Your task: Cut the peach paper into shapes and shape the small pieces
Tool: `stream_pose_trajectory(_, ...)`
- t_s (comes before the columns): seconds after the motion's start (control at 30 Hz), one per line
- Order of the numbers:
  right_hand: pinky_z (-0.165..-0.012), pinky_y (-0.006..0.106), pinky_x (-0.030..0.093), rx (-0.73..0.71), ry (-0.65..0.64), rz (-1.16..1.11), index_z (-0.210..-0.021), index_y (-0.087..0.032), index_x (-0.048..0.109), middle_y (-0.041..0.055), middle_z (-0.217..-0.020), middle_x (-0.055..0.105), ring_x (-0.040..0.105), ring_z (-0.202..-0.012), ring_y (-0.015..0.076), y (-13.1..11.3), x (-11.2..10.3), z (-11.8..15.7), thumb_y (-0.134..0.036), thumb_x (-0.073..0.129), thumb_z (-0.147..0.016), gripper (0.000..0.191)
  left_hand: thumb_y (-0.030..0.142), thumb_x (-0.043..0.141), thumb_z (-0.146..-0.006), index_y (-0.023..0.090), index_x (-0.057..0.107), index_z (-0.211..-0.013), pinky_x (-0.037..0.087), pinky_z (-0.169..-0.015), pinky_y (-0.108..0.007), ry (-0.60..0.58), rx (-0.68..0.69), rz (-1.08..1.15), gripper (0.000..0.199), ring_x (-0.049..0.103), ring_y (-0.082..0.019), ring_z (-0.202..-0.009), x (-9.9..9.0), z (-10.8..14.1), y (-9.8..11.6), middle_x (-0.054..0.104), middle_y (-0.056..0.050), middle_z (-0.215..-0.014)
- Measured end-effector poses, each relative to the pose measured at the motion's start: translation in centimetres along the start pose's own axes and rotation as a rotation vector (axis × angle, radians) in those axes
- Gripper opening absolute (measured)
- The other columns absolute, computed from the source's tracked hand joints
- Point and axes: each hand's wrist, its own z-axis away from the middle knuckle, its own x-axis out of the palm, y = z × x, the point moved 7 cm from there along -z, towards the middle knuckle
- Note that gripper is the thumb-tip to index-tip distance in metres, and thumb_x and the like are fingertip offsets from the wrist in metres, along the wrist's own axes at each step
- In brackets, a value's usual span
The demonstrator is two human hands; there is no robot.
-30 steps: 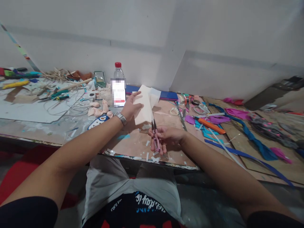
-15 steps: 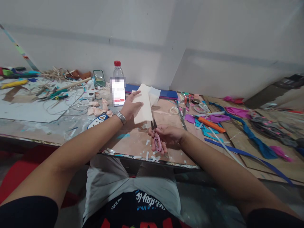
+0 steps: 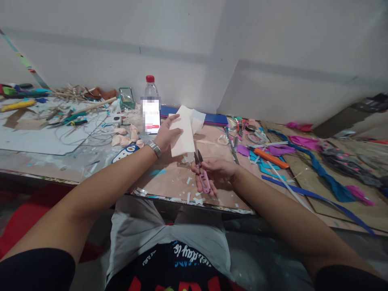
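Note:
Cream-coloured folded paper (image 3: 183, 135) is held by my left hand (image 3: 168, 132), its thumb and a finger lying over the left side of the sheet. A whiter, thinner piece (image 3: 198, 120) shows behind it on the right. Pink-handled snips (image 3: 204, 181) rest in my right hand (image 3: 214, 173), palm turned up, with the dark blades parted and pointing up near the paper's lower right corner. Small white scraps (image 3: 188, 197) lie on the brown work surface (image 3: 172, 182) around my right hand.
A phone (image 3: 150, 117) leans before a red-capped bottle (image 3: 150, 87). Pliers (image 3: 72, 120) and sticks (image 3: 74, 93) lie on the left. Toward the right are an orange cutter (image 3: 270, 157), purple and blue scraps, a blue strip (image 3: 318, 198) and a dark grey object (image 3: 348, 117).
The snips have shifted slightly right in my right hand, and their blades are a little further apart. My left hand and the paper have barely moved.

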Motion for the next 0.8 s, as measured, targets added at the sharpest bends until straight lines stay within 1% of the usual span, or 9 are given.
stream_pose_trajectory(0.27,-0.048,0.021,0.059,-0.001,-0.027,0.014,-0.105,-0.018,0.046,0.0134,-0.092,0.079,0.075,-0.059,0.0177,-0.11,0.34,-0.05,-0.054,0.060,-0.098,0.039,0.008,0.069,-0.070,0.018,0.050,-0.143,0.057,-0.082,-0.039,-0.002,0.001,-0.014,0.076,0.066,-0.021,-0.089,0.23,0.34,0.51,0.061,-0.013,-0.133)
stream_pose_trajectory(0.4,-0.048,0.021,0.059,0.009,-0.032,0.009,-0.105,-0.019,0.046,0.0128,-0.092,0.079,0.076,-0.059,0.0180,-0.06,0.37,0.01,-0.055,0.061,-0.097,0.040,0.008,0.067,-0.072,0.019,0.049,-0.142,0.057,-0.080,-0.039,0.006,-0.017,-0.021,0.074,0.066,-0.021,-0.088,0.36,0.60,0.75,0.061,-0.012,-0.131)
stream_pose_trajectory(0.57,-0.046,0.020,0.058,-0.008,-0.024,0.005,-0.106,-0.019,0.046,0.0155,-0.094,0.079,0.076,-0.060,0.0186,-0.21,0.23,0.00,-0.054,0.060,-0.097,0.039,0.006,0.066,-0.072,0.020,0.050,-0.140,0.057,-0.080,-0.038,0.013,-0.021,-0.005,0.072,0.065,-0.020,-0.088,0.34,0.58,0.75,0.061,-0.012,-0.132)
stream_pose_trajectory(0.8,-0.044,0.019,0.056,-0.026,-0.005,-0.025,-0.105,-0.019,0.044,0.0167,-0.096,0.080,0.076,-0.060,0.0196,-0.29,0.18,0.02,-0.053,0.060,-0.097,0.039,0.007,0.066,-0.074,0.021,0.050,-0.141,0.058,-0.087,-0.042,0.015,-0.031,-0.039,0.070,0.066,-0.022,-0.096,0.42,0.76,0.81,0.062,-0.011,-0.133)
